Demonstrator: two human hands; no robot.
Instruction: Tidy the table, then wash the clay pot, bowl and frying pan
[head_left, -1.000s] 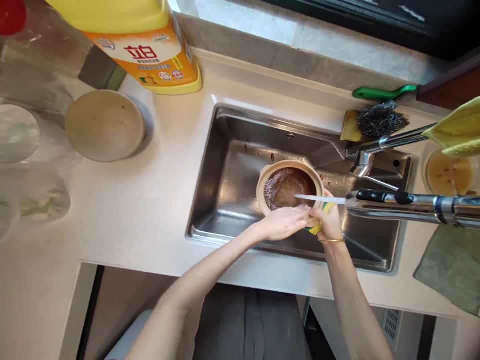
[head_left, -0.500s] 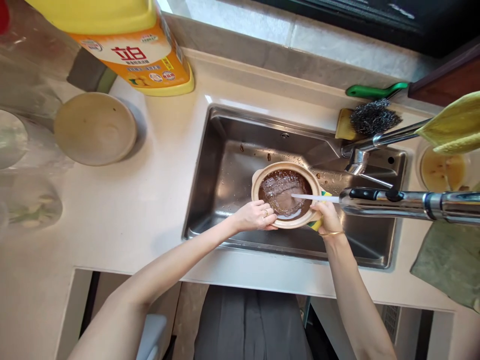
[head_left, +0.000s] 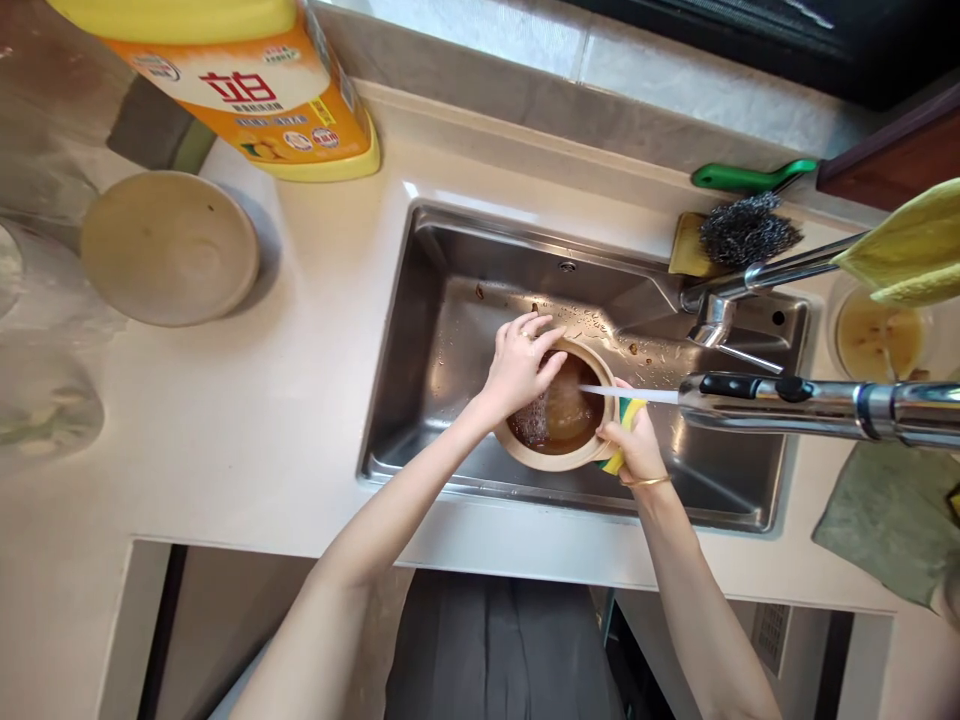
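Observation:
A tan clay pot (head_left: 559,455) with brown water in it sits in the steel sink (head_left: 442,330). My left hand (head_left: 519,362) lies over the pot's far left rim, fingers curled on the edge. My right hand (head_left: 637,445) grips the pot's right side with a yellow and green sponge (head_left: 626,412) pressed against it. A thin stream of water (head_left: 626,394) runs from the pull-out faucet head (head_left: 787,405) into the pot.
A large orange detergent bottle (head_left: 277,90) and a tan lid (head_left: 169,247) stand on the counter at left. Steel wool (head_left: 746,230), a green-handled brush (head_left: 754,177) and a yellow cloth (head_left: 911,245) lie behind the faucet. A green cloth (head_left: 892,520) lies at right.
My left hand moved from the pot's near rim to its far left rim. The pot has tilted and shifted slightly; the water in it looks browner.

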